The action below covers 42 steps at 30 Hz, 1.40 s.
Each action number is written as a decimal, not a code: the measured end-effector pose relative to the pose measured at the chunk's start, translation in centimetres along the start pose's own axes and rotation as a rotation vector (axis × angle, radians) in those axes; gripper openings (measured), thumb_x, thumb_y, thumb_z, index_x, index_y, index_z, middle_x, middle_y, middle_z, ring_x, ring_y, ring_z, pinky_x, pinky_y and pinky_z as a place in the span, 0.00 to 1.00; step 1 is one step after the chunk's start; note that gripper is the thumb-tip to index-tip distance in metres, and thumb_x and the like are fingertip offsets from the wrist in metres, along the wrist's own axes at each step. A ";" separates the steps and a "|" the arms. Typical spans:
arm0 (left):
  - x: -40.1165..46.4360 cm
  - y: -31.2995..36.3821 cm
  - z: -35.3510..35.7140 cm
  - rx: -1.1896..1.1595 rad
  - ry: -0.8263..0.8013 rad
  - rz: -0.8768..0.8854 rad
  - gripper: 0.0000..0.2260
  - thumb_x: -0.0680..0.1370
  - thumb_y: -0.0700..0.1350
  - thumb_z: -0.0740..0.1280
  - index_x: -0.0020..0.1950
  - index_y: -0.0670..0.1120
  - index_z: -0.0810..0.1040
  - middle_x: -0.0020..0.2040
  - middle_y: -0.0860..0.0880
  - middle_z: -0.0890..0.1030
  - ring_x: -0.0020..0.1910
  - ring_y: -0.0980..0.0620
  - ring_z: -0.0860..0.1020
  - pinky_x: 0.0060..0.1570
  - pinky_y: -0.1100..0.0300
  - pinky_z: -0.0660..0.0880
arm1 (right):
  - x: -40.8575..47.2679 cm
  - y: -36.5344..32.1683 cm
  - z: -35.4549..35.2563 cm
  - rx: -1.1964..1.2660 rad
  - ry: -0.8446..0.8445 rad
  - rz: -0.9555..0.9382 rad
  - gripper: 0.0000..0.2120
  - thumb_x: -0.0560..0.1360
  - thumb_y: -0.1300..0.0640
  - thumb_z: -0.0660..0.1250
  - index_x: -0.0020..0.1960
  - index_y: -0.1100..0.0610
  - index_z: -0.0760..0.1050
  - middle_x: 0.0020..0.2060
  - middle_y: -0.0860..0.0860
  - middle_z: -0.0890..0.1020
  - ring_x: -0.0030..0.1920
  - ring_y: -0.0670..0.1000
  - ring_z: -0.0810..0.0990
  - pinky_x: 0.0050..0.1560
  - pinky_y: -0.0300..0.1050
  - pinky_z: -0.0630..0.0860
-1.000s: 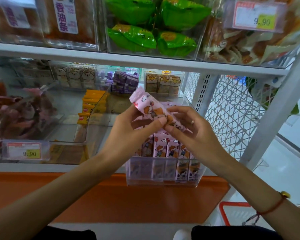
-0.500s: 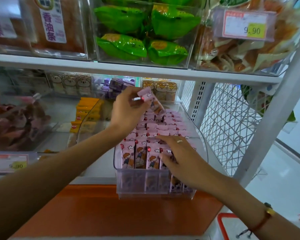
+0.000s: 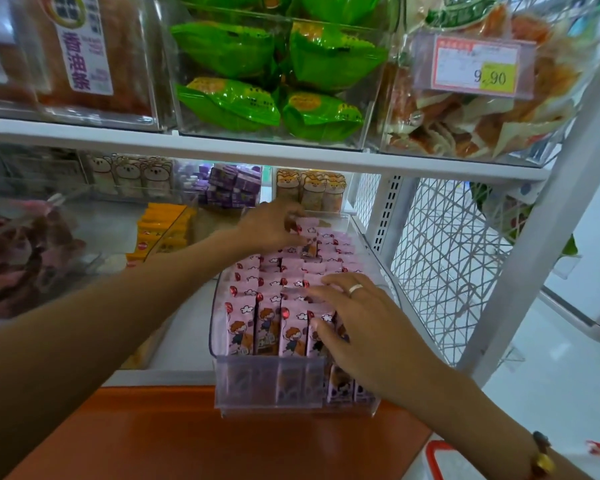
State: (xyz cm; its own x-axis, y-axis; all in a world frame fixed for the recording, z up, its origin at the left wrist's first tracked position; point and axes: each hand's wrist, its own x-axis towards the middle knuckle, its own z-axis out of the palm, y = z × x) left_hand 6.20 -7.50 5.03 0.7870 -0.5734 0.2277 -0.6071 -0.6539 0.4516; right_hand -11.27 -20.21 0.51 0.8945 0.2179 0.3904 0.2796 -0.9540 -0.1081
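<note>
Left hand (image 3: 274, 226) moved deeper since half a second ago. It took the pink cartoon-printed film snack packet (image 3: 307, 233) from above the middle of the clear plastic bin (image 3: 267, 386) down to the bin's back row. Right hand (image 3: 357, 320) barely shifted and is still over the bin's front-right part.

State now:
- **Left hand:** my fingers are curled and pinch the packet's upper end. The packet stands nearly upright, with its lower end among the back-row packets. I can't tell whether it is fully seated.
- **Right hand:** it lies flat with fingers spread and relaxed on the tops of the standing pink packets (image 3: 267, 292), thumb against a front-row one. It grips nothing and just steadies the rows.
- **Bin:** it sticks out past the front edge of the lower shelf. The white shelf board (image 3: 291, 159) runs above the bin's rear, so headroom there looks tight.

Handling guess:
- The packet is light, with thin soft film that is probably a bit slick and crinkly.
- The contents may crush, so I shouldn't squeeze the middle.
- Best hold is the flat sealed top edge or the two narrow sides near the top, between thumb and two fingers.
- I should push it straight down into the gap. The neighbouring packets are loose and tip easily, so the other hand should stay on them.
</note>
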 end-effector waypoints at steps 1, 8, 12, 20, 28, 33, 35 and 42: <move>0.3 0.1 0.6 0.097 -0.021 0.020 0.18 0.77 0.51 0.67 0.65 0.46 0.75 0.63 0.47 0.78 0.57 0.49 0.76 0.56 0.59 0.70 | 0.0 0.0 -0.1 0.000 0.019 0.016 0.20 0.80 0.48 0.56 0.71 0.46 0.64 0.68 0.45 0.69 0.68 0.44 0.62 0.67 0.39 0.58; 1.2 0.1 3.4 0.223 -0.164 -0.041 0.16 0.83 0.47 0.53 0.59 0.41 0.77 0.57 0.43 0.78 0.55 0.47 0.76 0.58 0.54 0.70 | 0.0 0.0 0.0 -0.001 0.004 0.030 0.18 0.81 0.47 0.54 0.69 0.46 0.68 0.61 0.45 0.73 0.61 0.45 0.68 0.59 0.39 0.67; 0.8 0.8 1.4 0.175 -0.178 0.073 0.15 0.80 0.51 0.62 0.65 0.48 0.74 0.63 0.49 0.76 0.55 0.55 0.71 0.52 0.61 0.64 | 0.1 0.1 0.0 0.025 -0.023 0.044 0.17 0.80 0.47 0.55 0.67 0.46 0.70 0.61 0.44 0.73 0.61 0.44 0.68 0.60 0.41 0.67; -0.3 1.7 1.6 0.248 -0.100 0.054 0.12 0.80 0.48 0.62 0.59 0.46 0.80 0.59 0.48 0.80 0.56 0.51 0.77 0.58 0.56 0.72 | 0.2 0.1 -0.2 0.089 -0.057 0.078 0.17 0.78 0.45 0.58 0.66 0.45 0.72 0.61 0.43 0.73 0.62 0.43 0.67 0.56 0.40 0.65; -2.0 2.9 0.4 -0.398 0.483 -0.153 0.10 0.82 0.45 0.59 0.57 0.45 0.78 0.57 0.48 0.80 0.49 0.51 0.79 0.49 0.54 0.77 | 0.3 0.2 -0.1 0.084 -0.024 0.067 0.18 0.78 0.46 0.60 0.68 0.45 0.69 0.61 0.44 0.74 0.62 0.44 0.69 0.50 0.37 0.65; -7.0 3.6 -0.6 -0.736 0.657 -0.200 0.10 0.80 0.47 0.62 0.57 0.45 0.78 0.51 0.46 0.82 0.48 0.50 0.80 0.48 0.58 0.79 | 0.4 -0.3 -0.6 0.135 0.102 0.074 0.19 0.78 0.48 0.60 0.69 0.46 0.67 0.65 0.44 0.72 0.62 0.40 0.67 0.56 0.31 0.65; -9.4 3.8 -1.1 -0.785 0.710 -0.146 0.06 0.79 0.48 0.64 0.52 0.50 0.79 0.47 0.50 0.83 0.46 0.54 0.82 0.45 0.62 0.79 | 0.6 -1.0 -1.1 0.249 0.193 0.082 0.22 0.78 0.44 0.60 0.70 0.46 0.65 0.65 0.43 0.70 0.60 0.35 0.63 0.57 0.26 0.62; -14.8 4.4 -0.5 -0.872 0.656 -0.090 0.04 0.78 0.48 0.65 0.49 0.55 0.79 0.42 0.64 0.82 0.43 0.66 0.80 0.37 0.75 0.74 | 1.0 -3.9 -1.3 0.741 0.113 0.129 0.32 0.69 0.32 0.60 0.70 0.42 0.63 0.59 0.39 0.73 0.57 0.38 0.73 0.56 0.37 0.71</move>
State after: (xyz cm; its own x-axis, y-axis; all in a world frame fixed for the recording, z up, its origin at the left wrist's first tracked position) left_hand -8.07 -1.67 4.10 0.8872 0.0025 0.4613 -0.4610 0.0423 0.8864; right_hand -11.96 -16.49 2.49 0.9061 0.0533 0.4197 0.3717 -0.5739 -0.7297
